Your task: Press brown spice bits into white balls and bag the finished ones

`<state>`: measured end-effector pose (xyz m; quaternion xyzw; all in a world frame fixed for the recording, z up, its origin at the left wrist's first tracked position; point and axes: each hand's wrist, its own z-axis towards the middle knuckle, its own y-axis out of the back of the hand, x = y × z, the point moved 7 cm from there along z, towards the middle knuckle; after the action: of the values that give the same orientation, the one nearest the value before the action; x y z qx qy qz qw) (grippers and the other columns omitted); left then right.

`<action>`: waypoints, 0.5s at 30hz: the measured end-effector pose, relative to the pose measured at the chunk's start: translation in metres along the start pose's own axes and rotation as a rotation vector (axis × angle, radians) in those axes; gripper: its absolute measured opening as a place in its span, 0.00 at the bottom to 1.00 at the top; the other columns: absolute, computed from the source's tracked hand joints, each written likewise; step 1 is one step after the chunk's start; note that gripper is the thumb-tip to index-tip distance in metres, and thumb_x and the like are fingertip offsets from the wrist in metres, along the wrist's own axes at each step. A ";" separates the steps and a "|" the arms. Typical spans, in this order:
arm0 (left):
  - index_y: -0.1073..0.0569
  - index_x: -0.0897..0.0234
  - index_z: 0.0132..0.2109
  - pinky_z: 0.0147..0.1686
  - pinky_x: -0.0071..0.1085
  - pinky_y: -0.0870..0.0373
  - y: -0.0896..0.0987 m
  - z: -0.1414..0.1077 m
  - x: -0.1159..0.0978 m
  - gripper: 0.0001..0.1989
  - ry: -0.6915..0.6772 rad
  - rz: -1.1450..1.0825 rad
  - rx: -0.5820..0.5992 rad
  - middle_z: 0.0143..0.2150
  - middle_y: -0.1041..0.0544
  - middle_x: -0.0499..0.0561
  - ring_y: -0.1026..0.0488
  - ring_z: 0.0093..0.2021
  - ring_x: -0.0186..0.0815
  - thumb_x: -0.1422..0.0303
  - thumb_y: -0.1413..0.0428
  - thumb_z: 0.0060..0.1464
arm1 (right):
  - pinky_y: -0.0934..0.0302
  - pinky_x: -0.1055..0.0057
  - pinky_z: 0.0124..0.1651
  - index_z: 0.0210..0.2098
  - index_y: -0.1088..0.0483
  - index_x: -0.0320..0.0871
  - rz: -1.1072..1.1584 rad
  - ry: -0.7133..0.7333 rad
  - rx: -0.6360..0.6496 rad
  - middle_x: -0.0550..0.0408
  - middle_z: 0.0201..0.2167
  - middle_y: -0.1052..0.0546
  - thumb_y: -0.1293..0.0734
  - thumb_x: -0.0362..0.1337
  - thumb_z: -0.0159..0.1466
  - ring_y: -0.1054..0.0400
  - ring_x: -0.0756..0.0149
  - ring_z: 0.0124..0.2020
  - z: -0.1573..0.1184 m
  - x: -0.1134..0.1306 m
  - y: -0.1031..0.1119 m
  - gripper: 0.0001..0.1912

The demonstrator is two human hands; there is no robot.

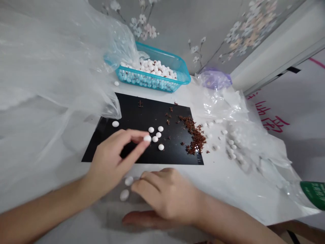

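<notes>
Thumb and fingertips of my left hand (109, 159) are closed on a small white ball (147, 138) above a black mat (132, 118). Several similar white balls (160, 147) lie on the mat just right of it, and a single ball (115, 124) rests near the mat's left edge. My right hand (165, 196), a little blurred, is in front of the mat with its fingers bent and its thumb apart from them. Beside its fingertips are two white balls (124, 195); whether it touches the nearer one I cannot tell. A heap of small brown branching pieces (196, 137) covers the mat's right edge.
A blue plastic basket (152, 84) full of white balls stands at the back. Large clear plastic bags (63, 61) fill the left side. To the right lie more clear plastic (254, 145) with loose white balls, a purple bag (215, 79) and a green-labelled item (313, 195).
</notes>
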<state>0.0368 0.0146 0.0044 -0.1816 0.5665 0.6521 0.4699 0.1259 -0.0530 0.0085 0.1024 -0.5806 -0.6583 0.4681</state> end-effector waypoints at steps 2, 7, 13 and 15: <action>0.28 0.58 0.43 0.34 0.26 0.30 0.001 0.005 0.013 0.10 0.153 -0.087 -0.032 0.33 0.23 0.46 0.25 0.33 0.32 0.61 0.49 0.58 | 0.47 0.70 0.15 0.37 0.33 0.41 -0.077 0.001 0.027 0.57 0.28 0.27 0.41 0.46 0.65 0.35 0.70 0.23 0.003 0.012 -0.021 0.14; 0.28 0.59 0.41 0.30 0.24 0.31 0.000 0.011 0.021 0.11 0.227 -0.175 -0.015 0.28 0.25 0.45 0.26 0.31 0.31 0.58 0.48 0.57 | 0.45 0.74 0.16 0.34 0.33 0.41 -0.111 0.022 -0.030 0.59 0.29 0.28 0.43 0.36 0.67 0.34 0.74 0.23 0.005 0.004 -0.024 0.09; 0.29 0.58 0.42 0.30 0.25 0.33 0.000 0.009 0.018 0.10 0.159 -0.117 0.000 0.31 0.25 0.44 0.27 0.32 0.31 0.60 0.48 0.57 | 0.39 0.77 0.25 0.42 0.36 0.41 -0.065 -0.287 -0.188 0.53 0.40 0.25 0.40 0.34 0.65 0.29 0.71 0.37 -0.002 -0.046 0.003 0.06; 0.29 0.58 0.43 0.34 0.27 0.34 -0.004 0.008 0.009 0.09 0.034 0.004 0.058 0.33 0.24 0.45 0.28 0.34 0.32 0.62 0.49 0.58 | 0.40 0.77 0.25 0.42 0.36 0.42 -0.056 -0.286 -0.247 0.52 0.42 0.26 0.38 0.34 0.63 0.30 0.70 0.38 -0.005 -0.054 0.014 0.08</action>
<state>0.0380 0.0251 -0.0029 -0.1777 0.5936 0.6332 0.4638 0.1661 -0.0151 -0.0028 -0.0344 -0.5528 -0.7452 0.3714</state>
